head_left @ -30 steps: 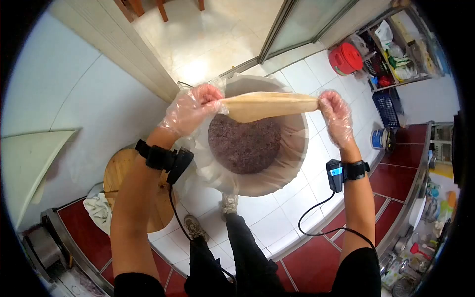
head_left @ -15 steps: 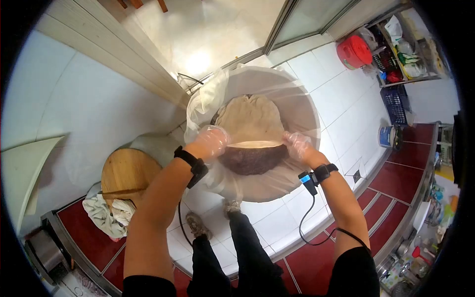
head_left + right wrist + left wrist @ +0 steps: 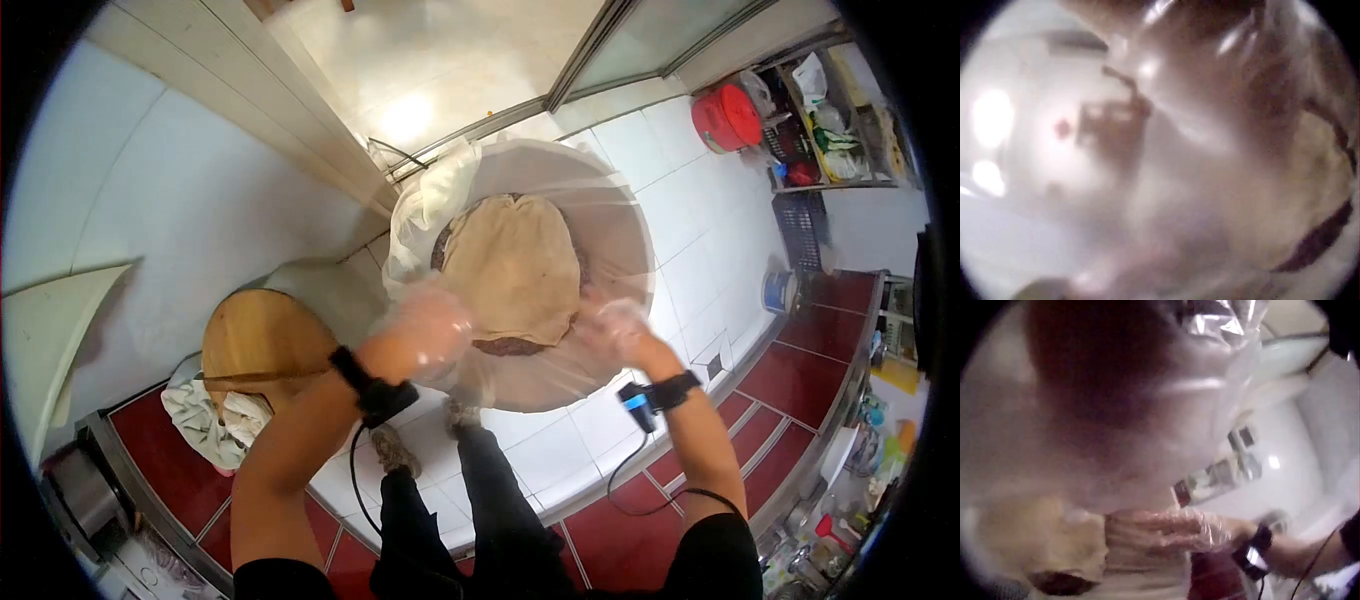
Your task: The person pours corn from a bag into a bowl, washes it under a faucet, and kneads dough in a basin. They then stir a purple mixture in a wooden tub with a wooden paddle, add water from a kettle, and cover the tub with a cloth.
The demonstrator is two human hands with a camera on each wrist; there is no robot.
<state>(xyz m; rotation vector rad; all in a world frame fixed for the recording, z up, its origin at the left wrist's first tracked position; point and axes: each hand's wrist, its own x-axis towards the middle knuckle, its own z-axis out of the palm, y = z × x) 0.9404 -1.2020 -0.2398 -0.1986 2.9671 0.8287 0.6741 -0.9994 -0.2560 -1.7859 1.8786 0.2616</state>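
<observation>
In the head view a tan cloth [image 3: 512, 262] lies flat over a dark purplish-brown grainy mass [image 3: 508, 346], which shows only along the edges. Both sit inside a large round tub lined with thin translucent sheeting [image 3: 615, 220]. My left hand [image 3: 425, 322], in a clear plastic glove and blurred, is beside the cloth's lower left edge. Over the tub's right side is my gloved right hand [image 3: 612, 325], close to the cloth's right edge. From the left wrist, the right hand's fingers [image 3: 1169, 526] look straight, with nothing between them.
A round wooden board [image 3: 265, 335] leans at the left by a bundled white cloth [image 3: 200, 415]. A red bucket [image 3: 727, 118] stands at the back right near a shelf rack [image 3: 840, 120]. Red-tiled counter [image 3: 625, 540] runs along the front, and a door frame [image 3: 480, 130] is behind.
The tan cloth, stretched between both hands above the tub earlier, has come down flat onto the dark mass. Both hands have lowered, let go of it and drawn slightly apart from its near edge.
</observation>
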